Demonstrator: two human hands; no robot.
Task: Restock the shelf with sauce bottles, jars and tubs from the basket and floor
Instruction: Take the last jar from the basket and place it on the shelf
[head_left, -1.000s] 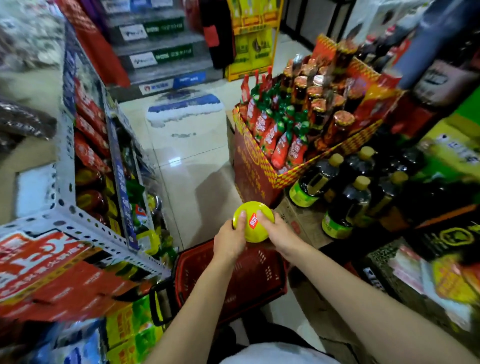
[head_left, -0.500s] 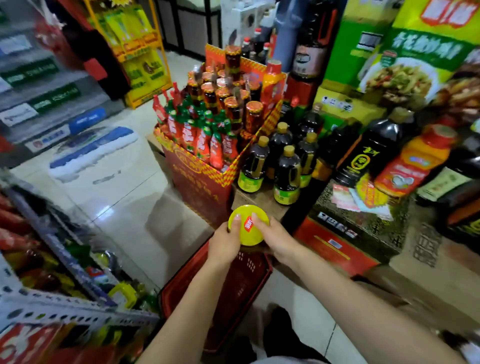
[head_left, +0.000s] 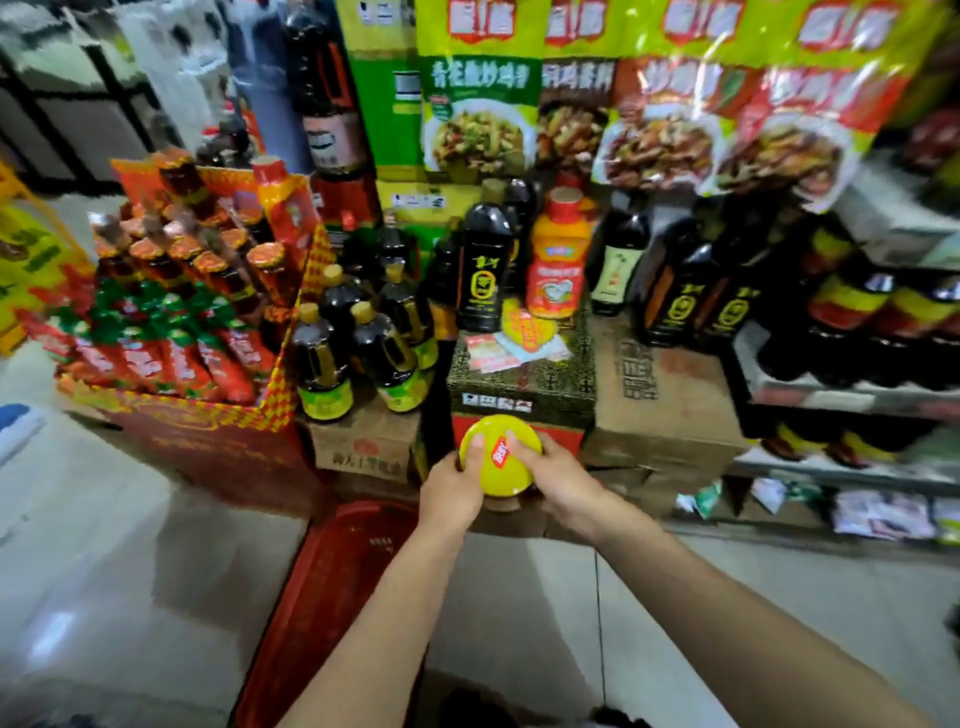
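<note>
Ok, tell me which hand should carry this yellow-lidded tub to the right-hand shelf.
Probably the right hand: it and the left hand both grip the tub, but it sits nearer the shelf.

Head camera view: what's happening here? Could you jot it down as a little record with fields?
Place: shop aisle with a tiled floor
Held item: yellow-lidded container, red label on top
Left hand: grips the container's left side
Right hand: grips its right side
Below the arms: red basket on the floor
Ahead: dark sauce bottles standing on cardboard boxes; an orange bottle further back
To the left: red display carton full of sauces
Container's contents: hidden under the lid
</note>
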